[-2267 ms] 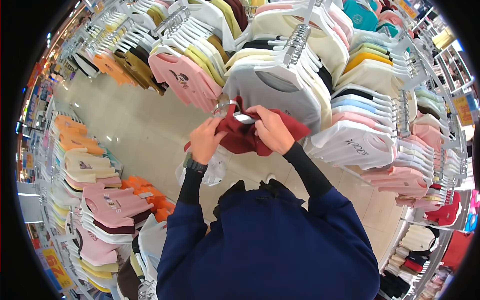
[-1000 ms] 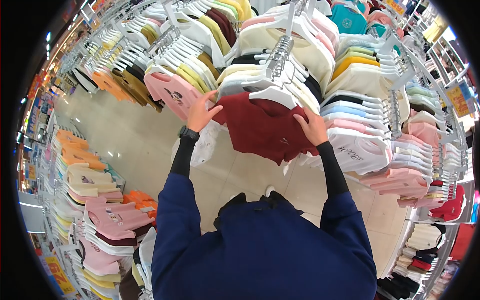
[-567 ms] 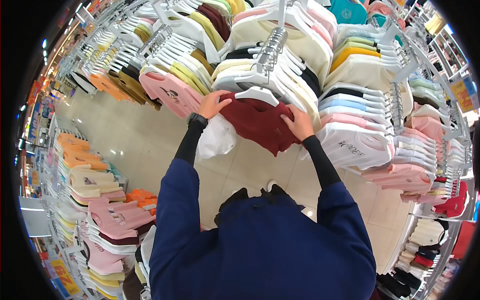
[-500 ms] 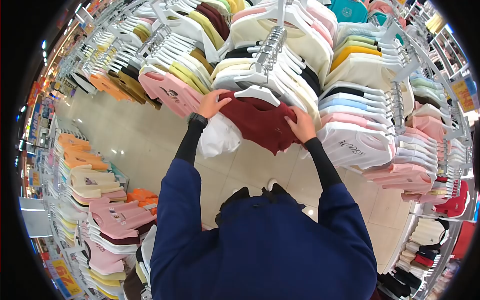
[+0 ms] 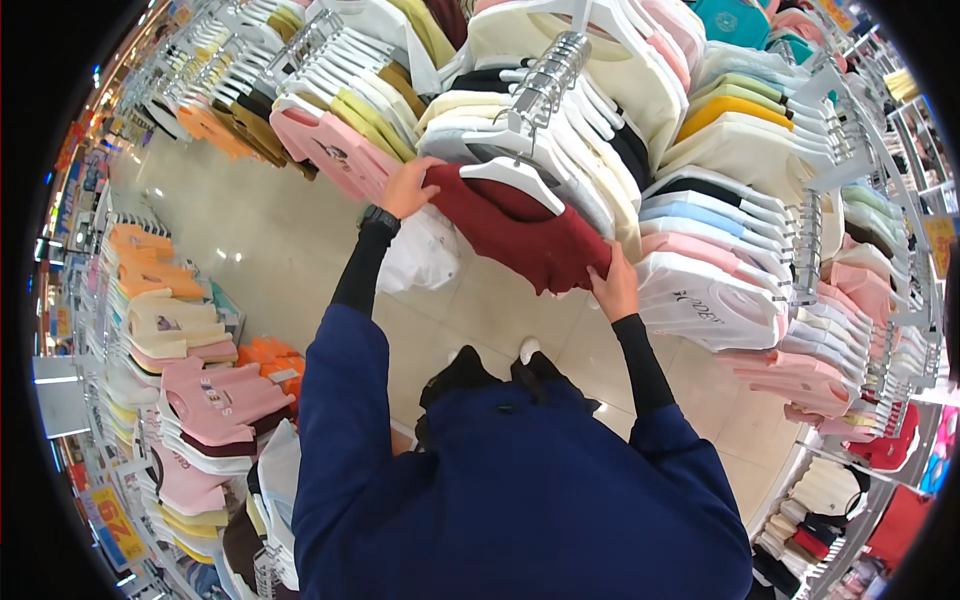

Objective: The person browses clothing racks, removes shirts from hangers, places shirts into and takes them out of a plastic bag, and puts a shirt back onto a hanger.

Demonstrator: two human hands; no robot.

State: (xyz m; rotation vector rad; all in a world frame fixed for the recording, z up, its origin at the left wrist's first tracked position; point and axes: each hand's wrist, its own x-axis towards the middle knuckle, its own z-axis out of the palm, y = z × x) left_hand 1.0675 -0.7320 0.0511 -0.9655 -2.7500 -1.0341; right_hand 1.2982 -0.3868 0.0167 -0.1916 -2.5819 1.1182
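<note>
A dark red shirt hangs on a white hanger at the front of the middle rail, before a grey shirt. My left hand pinches its left shoulder or sleeve edge, with a black watch on the wrist. On the other side, my right hand grips the shirt's right sleeve edge between thumb and fingers. The cloth is spread between both hands. Behind and below my left hand hangs a white plastic bag, whose hold point is hidden.
Pink Mickey-style shirts hang left of the middle rail. White lettered shirts hang to the right. Another rack with pink shirts stands at the lower left. A tiled floor runs between the racks.
The red shirt was bunched in both hands; it now hangs spread on the rail. Since the last earlier frame, my right hand has moved down along its side, and the view has shifted.
</note>
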